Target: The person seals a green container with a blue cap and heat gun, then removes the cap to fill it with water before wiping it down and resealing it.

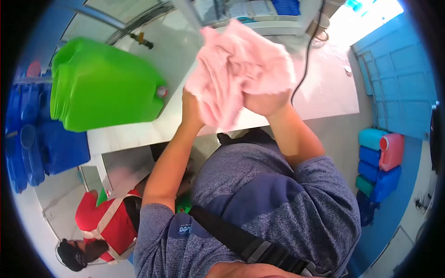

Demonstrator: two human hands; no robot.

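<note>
A crumpled pink towel (232, 65) is bunched up between my two hands, above the white counter (320, 88). My left hand (191, 103) grips its left side, with most of the fingers hidden under the cloth. On the right side, my right hand (265, 103) is closed on the same towel, its fingers mostly covered too. To the left, a big bright green jerrycan (106, 85) lies on its side on the counter, its opening towards me.
Blue jerrycans (62, 143) stand at the left. A brass tap (141, 39) sticks out behind the green one. A black cable (306, 60) hangs at the right. A person in red (111, 220) is at lower left. Stacked containers (371, 162) line the right wall.
</note>
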